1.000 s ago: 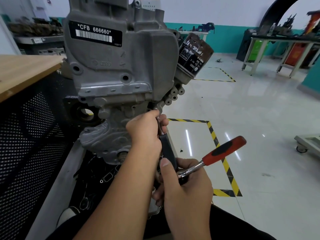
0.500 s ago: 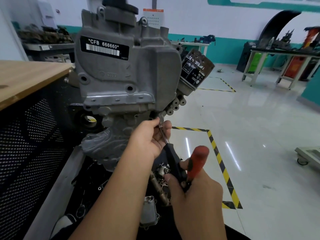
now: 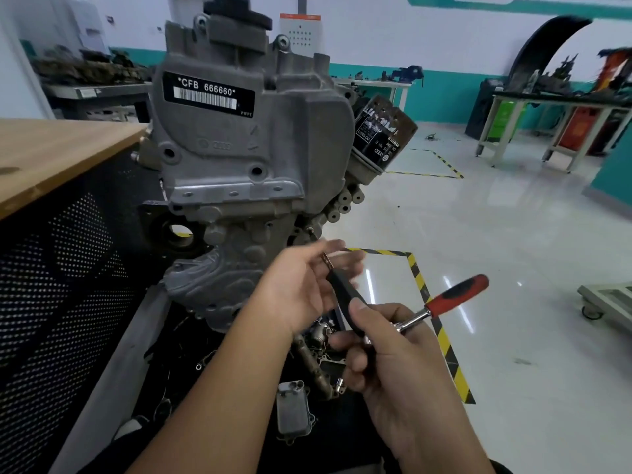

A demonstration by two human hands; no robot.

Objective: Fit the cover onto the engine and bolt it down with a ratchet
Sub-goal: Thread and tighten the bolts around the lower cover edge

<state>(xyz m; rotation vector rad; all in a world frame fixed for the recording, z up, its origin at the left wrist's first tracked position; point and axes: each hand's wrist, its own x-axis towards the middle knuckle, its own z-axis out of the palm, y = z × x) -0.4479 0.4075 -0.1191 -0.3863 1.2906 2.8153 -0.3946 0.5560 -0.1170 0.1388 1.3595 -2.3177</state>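
Observation:
The grey engine (image 3: 239,159) stands upright in front of me, its cast cover (image 3: 253,131) with the "CFB 666660" label seated on the front. My right hand (image 3: 386,357) grips the head end of a ratchet (image 3: 451,297) with a red and black handle; a black extension bar (image 3: 342,295) sticks up from it toward the engine. My left hand (image 3: 304,289) is just below the engine, fingers spread and blurred around the bar's upper tip, which sits clear of the casting.
A black oil filter (image 3: 383,138) juts from the engine's right side. Loose metal parts (image 3: 294,408) lie on the dark tray below. A wooden bench top (image 3: 51,155) with a perforated black panel stands left. Yellow-black floor tape (image 3: 441,333) marks the glossy floor at right.
The bar's tip has come off the engine and dropped lower. My left hand has loosened its hold and spread its fingers. The ratchet handle has swung back out to the right.

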